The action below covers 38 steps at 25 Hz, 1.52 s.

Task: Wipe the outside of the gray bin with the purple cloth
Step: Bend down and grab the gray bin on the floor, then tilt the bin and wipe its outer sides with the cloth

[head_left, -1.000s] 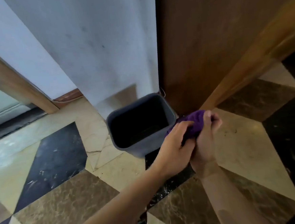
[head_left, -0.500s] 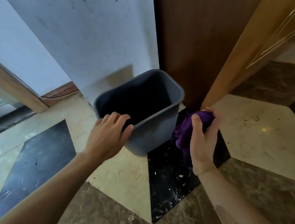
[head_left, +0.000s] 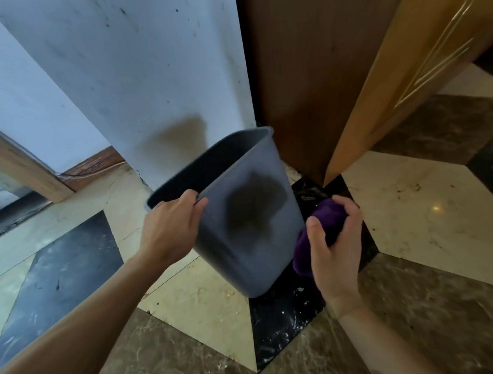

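We hold the gray bin [head_left: 241, 216] by its near rim with our left hand [head_left: 170, 226]: the thumb lies over the outer edge and the fingers [head_left: 187, 196] curl down inside, clamped on the thin plastic lip. The bin is a smooth, matte plastic tub, rectangular with rounded corners and walls that taper toward the base. It is tipped away from us so that its mouth faces the wall and its broad near side faces up at us. That side carries a large dark blotch with soft edges near the middle and a dusty, faintly streaked film lower down. Its bottom corner sits low over the floor [head_left: 196, 314], though we cannot tell whether it touches. Our right hand [head_left: 334, 250] is just beside the bin's right edge, fingers wrapped around the purple cloth [head_left: 326, 220], which is bunched into a soft, plush wad with a fold hanging below the palm. The cloth is close to the bin's lower right side; whether it presses on the plastic we cannot tell. The floor is polished stone in cream, black and veined brown pieces set in a geometric pattern, gritty with crumbs and pale specks. Behind the bin stand a scuffed white wall [head_left: 130, 78] and a dark wood panel [head_left: 303, 64], with a lighter door [head_left: 406, 65] at the right.
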### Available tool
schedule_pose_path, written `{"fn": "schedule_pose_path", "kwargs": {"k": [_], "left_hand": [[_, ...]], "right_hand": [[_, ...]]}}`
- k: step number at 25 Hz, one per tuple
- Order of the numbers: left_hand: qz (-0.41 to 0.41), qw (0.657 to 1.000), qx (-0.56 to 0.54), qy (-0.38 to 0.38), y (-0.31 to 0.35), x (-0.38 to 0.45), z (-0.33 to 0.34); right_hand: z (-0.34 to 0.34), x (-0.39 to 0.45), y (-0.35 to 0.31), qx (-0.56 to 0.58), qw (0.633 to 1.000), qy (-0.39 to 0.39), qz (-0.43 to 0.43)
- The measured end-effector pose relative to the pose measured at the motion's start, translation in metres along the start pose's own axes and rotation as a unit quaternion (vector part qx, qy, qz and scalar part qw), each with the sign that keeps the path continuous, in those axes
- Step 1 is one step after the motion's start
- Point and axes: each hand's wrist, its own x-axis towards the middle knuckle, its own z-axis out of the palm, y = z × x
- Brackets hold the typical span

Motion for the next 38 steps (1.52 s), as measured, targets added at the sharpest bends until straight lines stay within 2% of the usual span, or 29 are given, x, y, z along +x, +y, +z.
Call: {"fn": "schedule_pose_path", "kwargs": {"k": [5,11,15,18,22,25,28,32,34,38], "left_hand": [[-0.059,0.994,-0.086,-0.028,0.013,-0.032,0.002],[-0.111,0.975,-0.193,-0.024,0.029,-0.049,0.002],[-0.115,0.957,-0.262,-0.04,0.028,-0.055,0.003],[-0.117,0.95,-0.287,-0.038,0.025,-0.053,0.005],[-0.154,0.941,-0.299,-0.03,0.016,-0.054,0.009],[-0.214,0.921,-0.326,-0.024,0.013,-0.057,0.009],[-0.239,0.914,-0.325,-0.029,0.012,-0.057,0.007],[-0.253,0.915,-0.312,-0.027,0.012,-0.059,0.006],[-0.252,0.916,-0.31,-0.023,0.014,-0.062,0.006],[-0.207,0.922,-0.327,-0.031,0.024,-0.066,0.014]], "right_hand": [[0.019,-0.021,-0.003,-0.086,0.993,-0.057,-0.065],[0.085,-0.024,-0.038,-0.185,0.95,-0.105,-0.228],[0.1,-0.022,-0.023,-0.236,0.935,-0.194,-0.179],[0.101,-0.007,-0.016,-0.232,0.936,-0.207,-0.164],[0.095,0.023,0.018,-0.258,0.937,-0.214,-0.103],[0.074,0.03,0.061,-0.279,0.944,-0.174,-0.034],[0.053,0.029,0.091,-0.284,0.951,-0.12,0.006],[0.028,0.007,0.107,-0.162,0.979,-0.044,0.113],[0.027,-0.02,0.099,-0.148,0.984,-0.034,0.096],[0.064,-0.061,0.041,-0.104,0.985,-0.132,-0.032]]}}
